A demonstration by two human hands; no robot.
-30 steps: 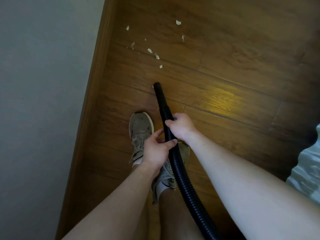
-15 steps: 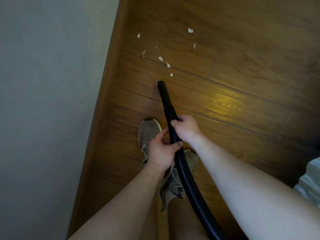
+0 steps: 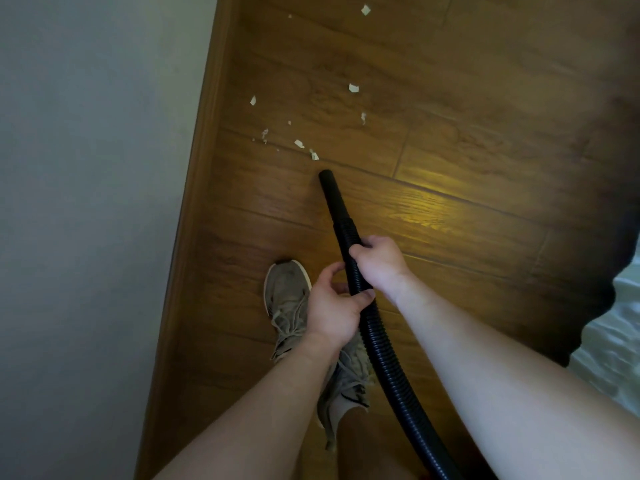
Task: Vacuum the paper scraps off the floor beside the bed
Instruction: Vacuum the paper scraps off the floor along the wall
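you hold the black hose (image 3: 381,344) in both hands. your right hand (image 3: 381,261) is wrapped round the ribbed part just below the smooth nozzle (image 3: 329,195), fingers curled over the top. your left hand (image 3: 332,306) grips the hose just behind it, thumb lying across the ribs, fingers curled on the near side; the two hands nearly touch. the hose runs up from the lower edge of view between your forearms. the nozzle's open end sits low over the wooden floor (image 3: 467,140); whether it touches the boards can't be told. the paper scraps (image 3: 314,155) lie just beyond that tip: the nearest is just ahead of the opening, several small bits are scattered toward the skirting board (image 3: 204,168) on the left, and a few sit farther out, one near the top edge. your tan shoes (image 3: 287,299) stand under your hands, the left one beside the hose. a pale wall (image 3: 86,202) fills the left side, and a strip of light bedding (image 3: 616,341) shows at the right edge
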